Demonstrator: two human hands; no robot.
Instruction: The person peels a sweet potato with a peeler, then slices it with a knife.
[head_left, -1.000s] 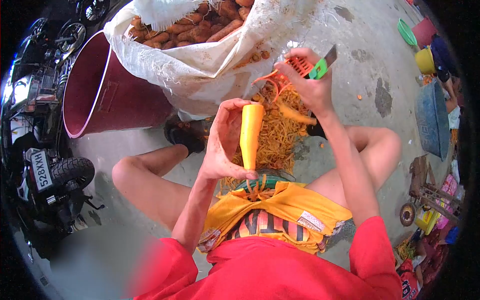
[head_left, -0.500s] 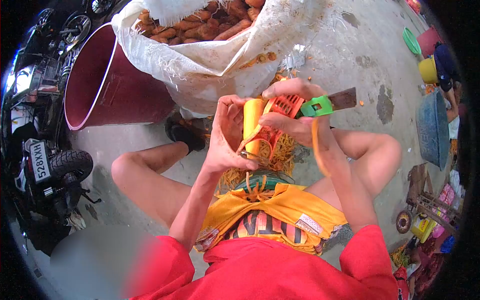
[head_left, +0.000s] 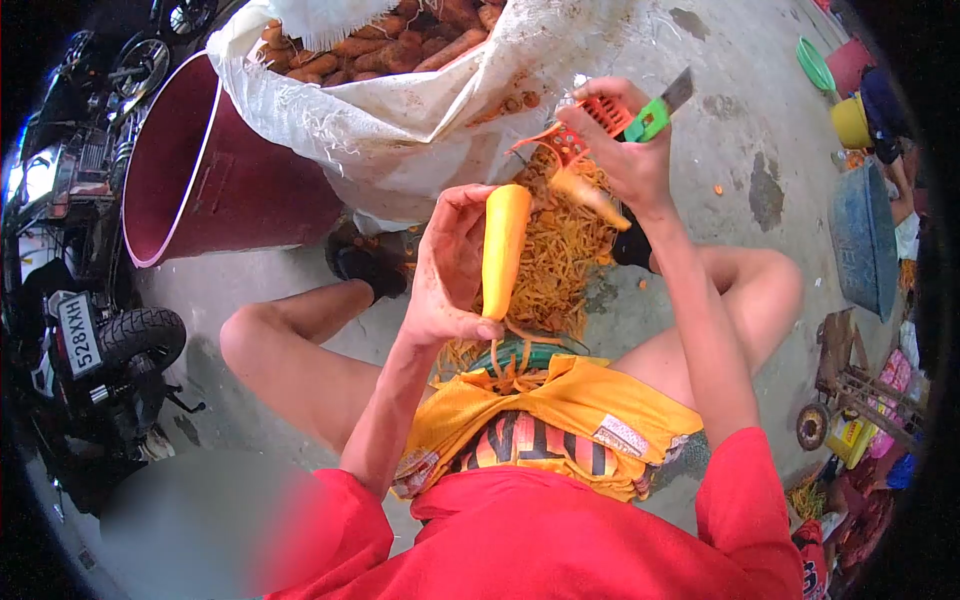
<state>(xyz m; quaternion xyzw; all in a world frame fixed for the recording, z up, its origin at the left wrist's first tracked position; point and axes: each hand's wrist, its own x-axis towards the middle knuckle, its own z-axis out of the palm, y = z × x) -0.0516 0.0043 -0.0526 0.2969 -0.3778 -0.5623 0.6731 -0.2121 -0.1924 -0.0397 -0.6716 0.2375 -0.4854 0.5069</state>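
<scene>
My left hand (head_left: 450,265) is closed around a peeled, bright orange carrot (head_left: 506,250), held upright with the thumb at its lower end. My right hand (head_left: 635,160), raised away from the carrot, grips a red slotted plastic peeler (head_left: 603,114). A knife with a green handle (head_left: 648,120) also sits in that hand, its blade pointing up and right. Orange peel strips hang near the peeler, and a blurred peel (head_left: 588,194) is below it. Beneath the hands lies a pile of carrot peelings (head_left: 555,275) on the floor between my legs.
A white woven sack (head_left: 400,150) full of unpeeled carrots (head_left: 410,50) stands ahead, with a maroon tub (head_left: 250,200) to its left. Motorcycles line the left side. At right are a blue basin (head_left: 865,240), a yellow pail (head_left: 851,122) and another person's arm (head_left: 900,190).
My right hand has lifted up and away from the carrot with the peeler and knife. The carrot stays in my left hand, now fully uncovered, and more of the peelings shows.
</scene>
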